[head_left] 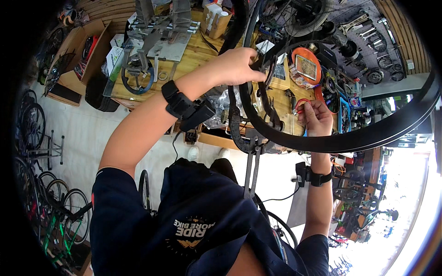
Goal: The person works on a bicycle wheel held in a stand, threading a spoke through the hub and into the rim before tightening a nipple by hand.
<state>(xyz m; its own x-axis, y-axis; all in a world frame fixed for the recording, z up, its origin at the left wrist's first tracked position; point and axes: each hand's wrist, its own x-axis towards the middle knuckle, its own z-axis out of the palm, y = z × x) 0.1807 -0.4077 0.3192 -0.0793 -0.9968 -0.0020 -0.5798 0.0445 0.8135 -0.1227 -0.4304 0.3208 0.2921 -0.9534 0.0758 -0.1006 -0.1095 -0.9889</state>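
Note:
A black bicycle wheel rim [301, 140] stands in a dark metal wheel stand [236, 123] in front of me, curving across to the right. My left hand [237, 66] reaches over the left side of this rim. Its thumb and curled fingers are spread apart with a gap between them; whether the palm touches the rim, I cannot tell. Inside the wheel's loop, my right hand [316, 117] is closed, pinching a small red round spoke wrench [301, 104] between thumb and fingers. Its wrist passes behind the rim's lower edge.
A wooden workbench [195, 57] carries a clamp-like metal fixture [137, 69], a cardboard box [215, 20] and an orange round container [306, 66]. Wrenches [368, 32] hang on the back wall. Bicycles [69, 207] stand at the left, and an open carton [76, 64] sits beside the bench.

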